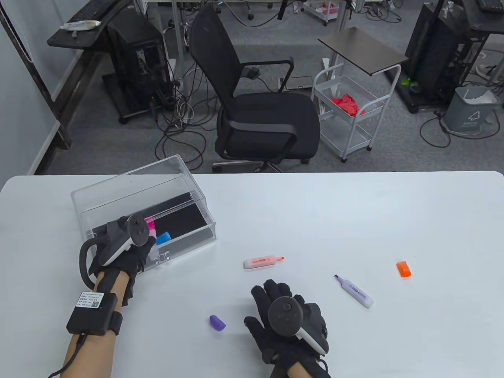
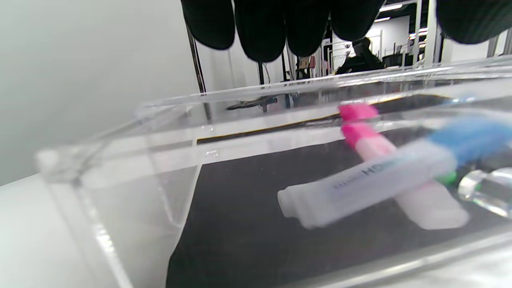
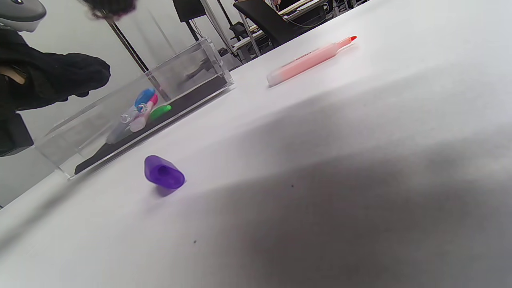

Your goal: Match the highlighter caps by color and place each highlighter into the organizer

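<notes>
Smooth white table, clear box organizer

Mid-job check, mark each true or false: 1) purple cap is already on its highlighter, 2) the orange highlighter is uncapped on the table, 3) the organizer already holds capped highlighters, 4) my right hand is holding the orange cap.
1) False. The purple cap lies loose on the table, apart from the purple highlighter.
2) True. The orange highlighter lies with its tip bare.
3) True. The organizer holds a blue-capped highlighter and a pink-capped highlighter.
4) False. The right hand holds nothing; the orange cap lies further right.
</notes>
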